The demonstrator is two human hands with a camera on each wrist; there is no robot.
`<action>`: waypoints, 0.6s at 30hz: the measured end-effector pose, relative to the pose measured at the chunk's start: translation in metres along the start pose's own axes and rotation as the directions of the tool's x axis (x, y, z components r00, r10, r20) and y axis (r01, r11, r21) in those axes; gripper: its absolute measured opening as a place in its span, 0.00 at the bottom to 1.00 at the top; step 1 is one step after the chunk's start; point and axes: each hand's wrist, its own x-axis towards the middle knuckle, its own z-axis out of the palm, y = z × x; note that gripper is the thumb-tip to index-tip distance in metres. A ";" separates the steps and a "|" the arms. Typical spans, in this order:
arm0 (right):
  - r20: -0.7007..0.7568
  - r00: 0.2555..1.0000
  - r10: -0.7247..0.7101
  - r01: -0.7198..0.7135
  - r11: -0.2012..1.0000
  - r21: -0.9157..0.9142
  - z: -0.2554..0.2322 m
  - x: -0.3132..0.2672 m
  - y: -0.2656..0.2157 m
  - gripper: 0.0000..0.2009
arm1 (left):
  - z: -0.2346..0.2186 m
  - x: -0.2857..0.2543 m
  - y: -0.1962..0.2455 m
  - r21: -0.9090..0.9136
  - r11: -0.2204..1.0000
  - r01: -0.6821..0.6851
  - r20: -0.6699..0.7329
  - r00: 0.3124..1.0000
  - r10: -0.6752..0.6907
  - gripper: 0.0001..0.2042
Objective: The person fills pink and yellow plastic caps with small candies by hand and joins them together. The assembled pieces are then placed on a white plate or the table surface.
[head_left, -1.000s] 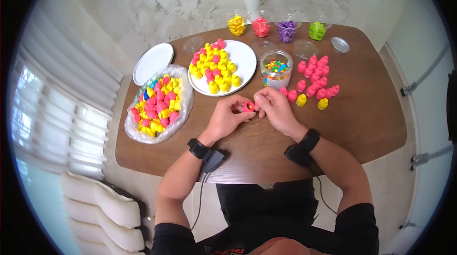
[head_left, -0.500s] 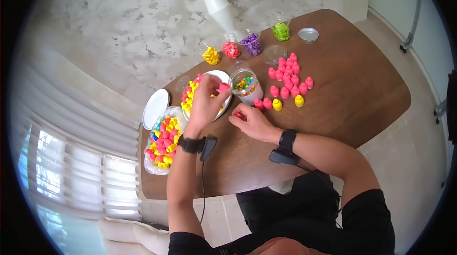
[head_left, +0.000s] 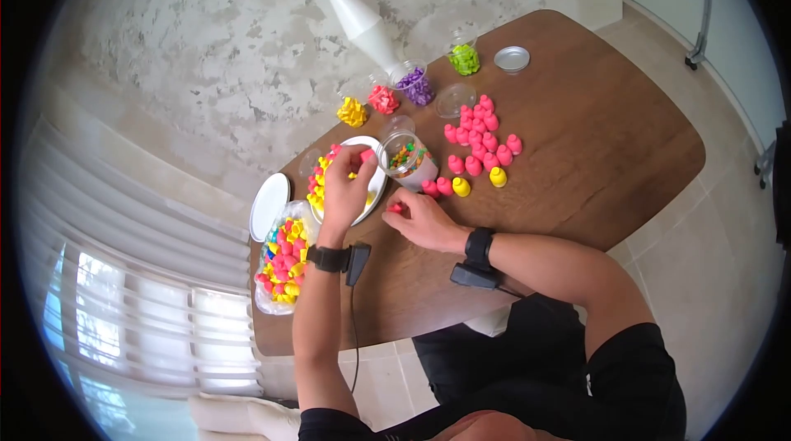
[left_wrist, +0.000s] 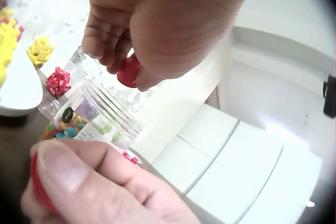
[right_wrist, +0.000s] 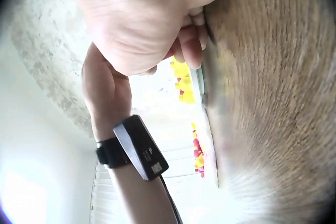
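Beside the jar (head_left: 421, 174), pinching a pink piece (head_left: 367, 156) with left fingers (left_wrist: 96, 40) and a red piece (head_left: 397, 208) with right fingers (left_wrist: 116, 165), probably light, stiff, best gripped round the sides.

— Wrist straps (head_left: 328, 258)?
— I wear a black pair, each bearing a black, angular housing (right_wrist: 137, 145); my left one shows small pale print (right_wrist: 156, 167) and a thin black cable (right_wrist: 170, 200).
— Sleeves (head_left: 626, 354)?
— Mine are short and black.

Head view looks down; wrist views sit close.
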 end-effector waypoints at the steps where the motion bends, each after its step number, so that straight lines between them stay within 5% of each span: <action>1: -0.021 1.000 -0.019 0.019 1.000 0.012 0.001 0.000 0.001 0.14 | -0.003 -0.007 -0.004 -0.116 0.992 0.043 -0.029 0.998 -0.047 0.08; 5: -0.034 0.999 -0.018 0.019 1.000 0.016 0.002 0.000 0.003 0.13 | -0.013 -0.047 -0.022 -0.372 0.877 0.303 0.054 0.951 -0.305 0.09; 9: -0.071 0.997 0.007 0.003 0.991 0.132 0.010 -0.004 -0.004 0.12 | -0.008 -0.075 -0.044 -0.449 0.773 0.448 0.178 0.893 -0.414 0.11; 18: 0.092 0.974 0.208 -0.225 0.940 0.256 0.008 -0.005 -0.015 0.11 | -0.006 -0.095 -0.058 -0.630 0.583 0.513 0.372 0.858 -0.353 0.10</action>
